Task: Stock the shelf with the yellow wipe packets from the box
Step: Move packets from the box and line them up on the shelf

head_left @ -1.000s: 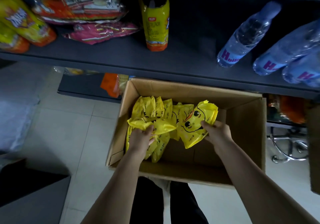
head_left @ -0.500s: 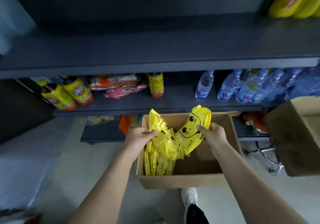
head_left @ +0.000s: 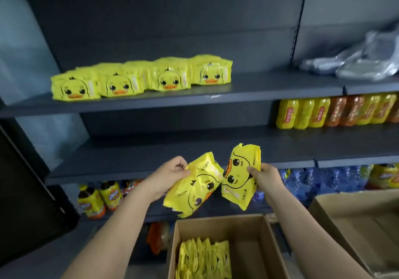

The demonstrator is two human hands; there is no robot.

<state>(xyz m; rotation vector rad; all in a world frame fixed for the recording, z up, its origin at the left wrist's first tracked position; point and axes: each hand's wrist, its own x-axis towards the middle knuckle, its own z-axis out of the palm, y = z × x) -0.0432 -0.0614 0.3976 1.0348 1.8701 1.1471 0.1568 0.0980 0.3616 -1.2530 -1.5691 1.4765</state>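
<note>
Packets (head_left: 195,189) in hand, shelf (head_left: 269,88) pending.
I note left hand (head_left: 170,172) and right hand (head_left: 262,174) each pinching one by its edge; soft, light, likely slippery film, better gripped mid-body.

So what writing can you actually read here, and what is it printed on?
"NOK", sideways, on the right packet that the right hand holds; its small characters are unreadable.
"NOK" on the left packet that the left hand holds.
Labels on the shelved packets, drink bottles and water bottles: too blurred to read.
</note>
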